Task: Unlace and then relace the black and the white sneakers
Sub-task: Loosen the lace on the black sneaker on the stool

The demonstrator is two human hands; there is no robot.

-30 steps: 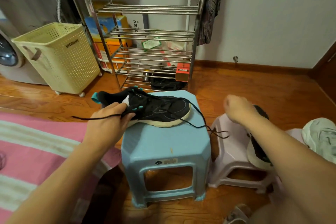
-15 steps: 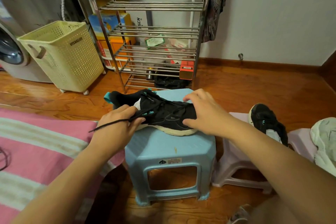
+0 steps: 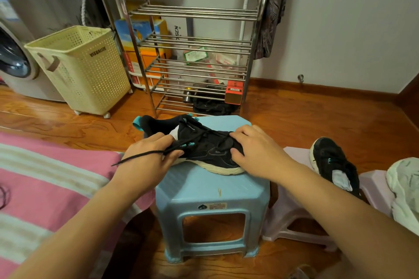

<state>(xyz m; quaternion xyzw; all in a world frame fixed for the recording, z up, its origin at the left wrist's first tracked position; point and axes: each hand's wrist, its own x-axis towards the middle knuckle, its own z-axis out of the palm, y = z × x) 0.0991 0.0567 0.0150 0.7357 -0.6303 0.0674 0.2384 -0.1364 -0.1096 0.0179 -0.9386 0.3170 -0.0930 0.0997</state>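
A black sneaker (image 3: 199,142) with a cream sole lies on its side on the blue stool (image 3: 210,190), toe to the right. My left hand (image 3: 147,154) pinches its black lace (image 3: 136,157) near the tongue, and the loose end trails left. My right hand (image 3: 256,149) rests over the toe half, thumb and fingers closed on the upper. The second black sneaker (image 3: 333,163) leans on a lilac stool (image 3: 294,217) to the right. A white sneaker (image 3: 405,188) shows at the right edge.
A pink striped blanket (image 3: 45,188) covers the left foreground. Behind the stool stands a metal shoe rack (image 3: 192,59), with a cream laundry basket (image 3: 84,68) and a washing machine (image 3: 13,61) to its left. Wooden floor lies all around.
My right hand came in from above the lilac stool and settled on the sneaker's toe half. The lace that hung over the stool's right side is now drawn in. My left hand keeps its pinch.
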